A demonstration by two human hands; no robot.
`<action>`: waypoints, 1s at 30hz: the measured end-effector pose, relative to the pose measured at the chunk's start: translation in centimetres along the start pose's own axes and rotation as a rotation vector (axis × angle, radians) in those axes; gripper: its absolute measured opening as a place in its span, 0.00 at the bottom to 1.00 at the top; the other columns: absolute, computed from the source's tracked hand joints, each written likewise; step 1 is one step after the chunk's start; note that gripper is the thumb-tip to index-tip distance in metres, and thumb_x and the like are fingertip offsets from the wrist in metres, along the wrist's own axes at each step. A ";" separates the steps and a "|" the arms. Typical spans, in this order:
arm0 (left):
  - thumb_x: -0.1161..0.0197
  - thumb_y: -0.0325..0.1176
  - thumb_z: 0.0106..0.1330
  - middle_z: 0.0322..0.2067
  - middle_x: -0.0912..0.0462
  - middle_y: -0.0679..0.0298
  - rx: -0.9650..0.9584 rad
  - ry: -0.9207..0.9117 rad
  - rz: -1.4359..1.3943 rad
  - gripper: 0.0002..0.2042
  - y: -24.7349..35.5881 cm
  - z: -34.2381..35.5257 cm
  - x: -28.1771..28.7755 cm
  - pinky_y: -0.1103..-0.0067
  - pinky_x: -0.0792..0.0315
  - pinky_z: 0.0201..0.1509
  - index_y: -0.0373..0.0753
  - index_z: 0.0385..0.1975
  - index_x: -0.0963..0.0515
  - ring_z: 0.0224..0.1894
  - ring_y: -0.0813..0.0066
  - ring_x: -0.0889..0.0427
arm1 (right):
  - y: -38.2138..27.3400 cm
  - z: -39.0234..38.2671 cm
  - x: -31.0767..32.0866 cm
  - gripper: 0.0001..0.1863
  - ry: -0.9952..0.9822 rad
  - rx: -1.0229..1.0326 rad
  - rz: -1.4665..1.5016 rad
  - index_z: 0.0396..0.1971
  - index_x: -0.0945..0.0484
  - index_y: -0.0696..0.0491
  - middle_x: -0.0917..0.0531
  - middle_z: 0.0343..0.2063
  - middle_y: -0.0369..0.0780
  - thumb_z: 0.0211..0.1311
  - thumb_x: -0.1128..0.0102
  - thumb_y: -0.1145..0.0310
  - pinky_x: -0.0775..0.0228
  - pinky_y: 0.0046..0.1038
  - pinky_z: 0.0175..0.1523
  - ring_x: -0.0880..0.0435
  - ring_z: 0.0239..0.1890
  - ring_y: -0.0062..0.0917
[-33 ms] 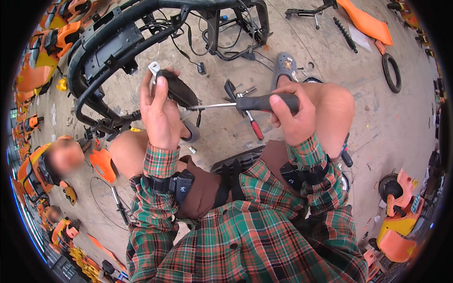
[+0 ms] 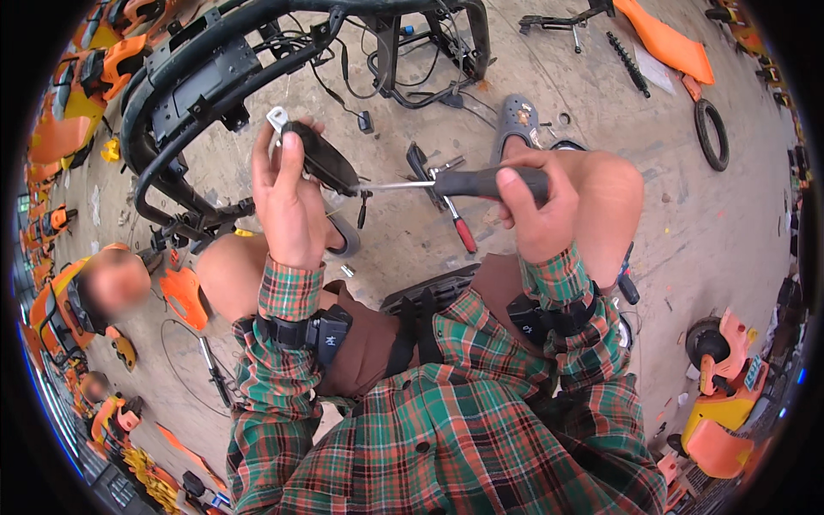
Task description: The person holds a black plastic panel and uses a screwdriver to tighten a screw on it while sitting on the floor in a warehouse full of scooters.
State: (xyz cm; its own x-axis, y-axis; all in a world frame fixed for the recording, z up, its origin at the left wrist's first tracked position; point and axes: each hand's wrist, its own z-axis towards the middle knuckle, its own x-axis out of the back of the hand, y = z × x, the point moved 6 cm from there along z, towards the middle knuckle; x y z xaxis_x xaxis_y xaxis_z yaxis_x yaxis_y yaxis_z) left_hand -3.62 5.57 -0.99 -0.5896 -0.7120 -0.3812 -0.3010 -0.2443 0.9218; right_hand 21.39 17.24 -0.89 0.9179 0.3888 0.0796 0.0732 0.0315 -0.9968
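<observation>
My left hand (image 2: 287,202) holds a black oblong part (image 2: 324,160) upright in front of me, with a small metal bracket (image 2: 276,118) sticking out of its top. My right hand (image 2: 536,219) grips the black handle of a screwdriver (image 2: 476,182). The screwdriver's thin metal shaft (image 2: 395,184) runs level to the left, and its tip meets the lower end of the black part. Both hands are raised above my bare knees.
A black tubular frame (image 2: 180,86) with loose wires stands on the concrete floor ahead on the left. Red-handled pliers (image 2: 459,225), a grey clog (image 2: 519,120), a small tyre (image 2: 711,133) and orange plastic panels (image 2: 665,39) lie around. Another person (image 2: 103,287) is at the left.
</observation>
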 end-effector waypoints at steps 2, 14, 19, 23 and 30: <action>0.50 0.40 0.73 0.52 0.27 0.57 -0.025 0.050 0.077 0.21 0.6 0.1 -0.1 0.67 0.30 0.55 0.40 0.61 0.40 0.57 0.60 0.28 | -0.3 0.2 0.5 0.12 0.067 -0.020 0.047 0.36 0.25 0.58 0.22 0.20 0.34 0.60 0.38 0.65 0.37 0.15 0.20 0.26 0.18 0.11; 0.51 0.47 0.72 0.47 0.23 0.49 0.488 0.006 -0.429 0.23 -2.3 0.0 1.6 0.63 0.32 0.62 0.29 0.50 0.32 0.56 0.55 0.27 | -0.4 1.3 0.9 0.12 0.080 -0.001 -0.054 0.42 0.26 0.59 0.17 0.28 0.39 0.62 0.41 0.68 0.32 0.15 0.30 0.22 0.27 0.15; 0.50 0.40 0.71 0.50 0.24 0.46 0.456 -0.227 -0.330 0.19 -2.0 0.0 0.8 0.63 0.30 0.60 0.28 0.49 0.30 0.56 0.57 0.26 | 1.9 5.5 -3.6 0.20 -0.270 -0.087 -0.841 0.41 0.22 0.50 0.16 0.32 0.47 0.54 0.40 0.52 0.25 0.34 0.43 0.17 0.36 0.40; 0.48 0.43 0.71 0.48 0.22 0.50 0.325 -0.162 -0.313 0.19 -0.6 0.1 0.6 0.67 0.27 0.57 0.30 0.46 0.29 0.53 0.58 0.23 | 7.1 7.6 -10.6 0.24 -0.658 -0.166 -1.089 0.43 0.21 0.53 0.17 0.36 0.51 0.51 0.42 0.51 0.27 0.38 0.49 0.18 0.42 0.43; 0.46 0.47 0.70 0.41 0.20 0.58 0.357 -0.019 -0.261 0.18 -0.6 0.2 2.1 0.71 0.22 0.49 0.36 0.43 0.28 0.46 0.62 0.18 | 21.2 1.8 -10.9 0.25 -0.425 -0.408 -1.051 0.46 0.23 0.51 0.17 0.39 0.50 0.53 0.42 0.50 0.29 0.41 0.52 0.19 0.45 0.44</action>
State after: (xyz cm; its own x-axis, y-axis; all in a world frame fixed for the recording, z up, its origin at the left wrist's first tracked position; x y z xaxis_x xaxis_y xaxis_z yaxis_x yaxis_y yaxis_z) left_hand -4.79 4.34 -2.30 -0.4723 -0.6439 -0.6019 -0.6795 -0.1690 0.7139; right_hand 12.19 15.29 -22.87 0.1398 0.6224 0.7701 0.8962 0.2513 -0.3657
